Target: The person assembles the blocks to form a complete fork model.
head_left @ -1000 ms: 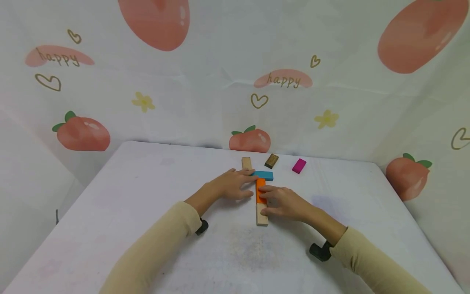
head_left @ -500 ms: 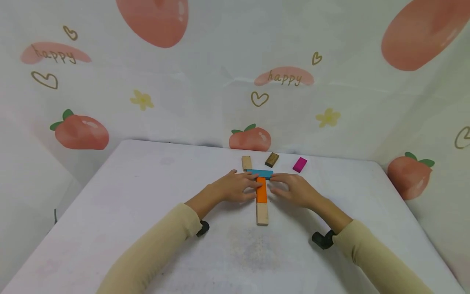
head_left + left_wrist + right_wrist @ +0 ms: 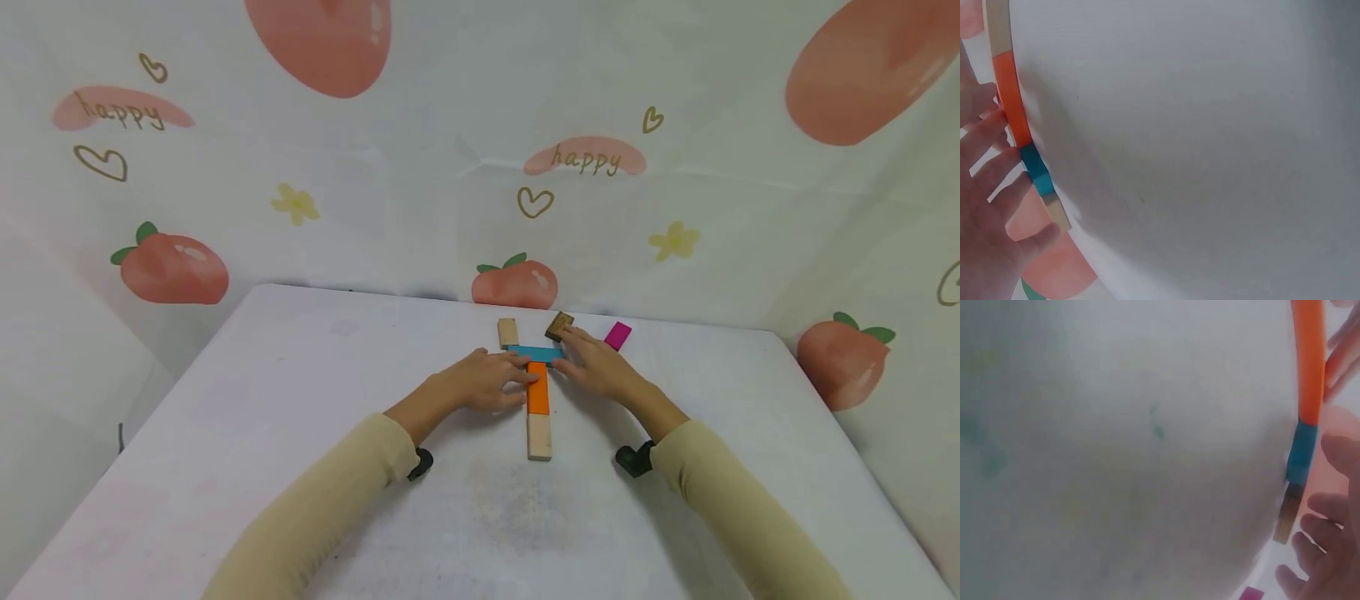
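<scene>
Blue block (image 3: 543,354) — our thumb could skew it.
We spread our left hand (image 3: 489,381), gripping nothing, at its left end; our right hand (image 3: 597,367), fingers extended, apparently pinching nothing, reaches the brown block (image 3: 558,324) behind it — a low thumb might knock it off the orange block (image 3: 537,398) in front.

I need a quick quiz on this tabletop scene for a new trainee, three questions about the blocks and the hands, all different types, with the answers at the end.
1. In the head view, which hand is nearer the dark brown block?
2. Which block meets the near end of the orange block?
A. the magenta block
B. a plain wood block
C. the dark brown block
3. True or false: the blue block lies crosswise at the far end of the orange block.

Key:
1. The right hand
2. B
3. True
</scene>
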The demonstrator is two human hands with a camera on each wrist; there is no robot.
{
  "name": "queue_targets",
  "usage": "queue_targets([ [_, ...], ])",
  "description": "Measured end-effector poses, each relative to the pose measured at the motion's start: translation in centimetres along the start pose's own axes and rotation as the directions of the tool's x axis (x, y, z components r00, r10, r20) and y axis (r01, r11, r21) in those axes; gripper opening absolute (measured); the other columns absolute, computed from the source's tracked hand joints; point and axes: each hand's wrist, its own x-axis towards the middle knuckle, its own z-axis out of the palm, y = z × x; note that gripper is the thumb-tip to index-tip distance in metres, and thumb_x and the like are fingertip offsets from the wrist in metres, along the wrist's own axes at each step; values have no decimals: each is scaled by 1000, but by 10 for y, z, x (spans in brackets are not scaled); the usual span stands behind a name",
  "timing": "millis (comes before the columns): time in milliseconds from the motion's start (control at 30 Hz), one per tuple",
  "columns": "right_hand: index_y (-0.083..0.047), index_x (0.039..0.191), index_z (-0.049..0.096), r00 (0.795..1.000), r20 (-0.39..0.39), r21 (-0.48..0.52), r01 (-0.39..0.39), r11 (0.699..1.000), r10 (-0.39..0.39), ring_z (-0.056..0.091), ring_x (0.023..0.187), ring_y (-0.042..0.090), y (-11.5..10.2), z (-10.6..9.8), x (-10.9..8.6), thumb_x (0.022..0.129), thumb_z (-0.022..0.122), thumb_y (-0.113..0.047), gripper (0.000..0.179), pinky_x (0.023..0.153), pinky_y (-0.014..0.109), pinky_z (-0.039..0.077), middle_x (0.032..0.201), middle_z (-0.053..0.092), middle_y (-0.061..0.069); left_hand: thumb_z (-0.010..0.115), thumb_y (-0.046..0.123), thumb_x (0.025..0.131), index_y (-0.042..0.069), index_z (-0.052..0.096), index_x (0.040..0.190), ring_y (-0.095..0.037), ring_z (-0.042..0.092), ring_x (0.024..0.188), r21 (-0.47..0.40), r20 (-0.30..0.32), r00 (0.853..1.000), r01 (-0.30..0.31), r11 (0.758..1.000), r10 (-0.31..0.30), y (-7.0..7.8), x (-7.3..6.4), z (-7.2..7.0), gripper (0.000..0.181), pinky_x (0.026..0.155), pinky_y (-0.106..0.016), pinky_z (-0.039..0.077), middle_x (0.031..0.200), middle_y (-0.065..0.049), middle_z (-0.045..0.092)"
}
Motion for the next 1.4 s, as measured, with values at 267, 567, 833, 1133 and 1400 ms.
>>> queue_targets([
  [267,4,150,38,999,42,0,-31,1000,31,36,140,45,3,1,12,99,57,-34,66,111,60,31,155,35,26,56,37,100,27,55,144,-20,34,146,25,-10,1000,-11,1000,11,2,1,-1,44,111,-61,31,156,-1,40],
  [567,-1,149,42,996,68,90,-56,994,50,41,137,45,3,-3,15,98,59,-30,61,110,60,33,151,42,23,57,36,100,28,54,144,-20,32,146,32,-5,1000,-3,999,3,2,2,0,45,110,-62,32,157,-1,39],
  [833,0,149,41,991,128,143,-57,988,38,38,139,43,-3,-4,18,96,64,-30,65,111,59,32,152,41,24,58,33,100,26,55,144,-21,34,145,12,-11,1000,-9,1000,9,1,0,-1,44,109,-62,33,157,-2,39],
  [1133,-3,147,46,992,122,148,-7,989,-11,42,136,42,-5,-2,17,96,63,-21,57,109,58,35,148,47,22,58,32,100,26,55,144,-21,34,145,-12,-10,1000,-19,1000,19,-1,0,1,44,106,-58,38,156,-3,41],
  [1400,1,143,50,992,86,138,80,987,-92,44,136,42,-8,-1,16,97,60,-10,49,110,56,34,145,52,20,59,30,100,24,57,142,-21,35,145,-26,-15,1000,-15,1000,15,1,-2,0,43,107,-59,37,155,-3,42],
])
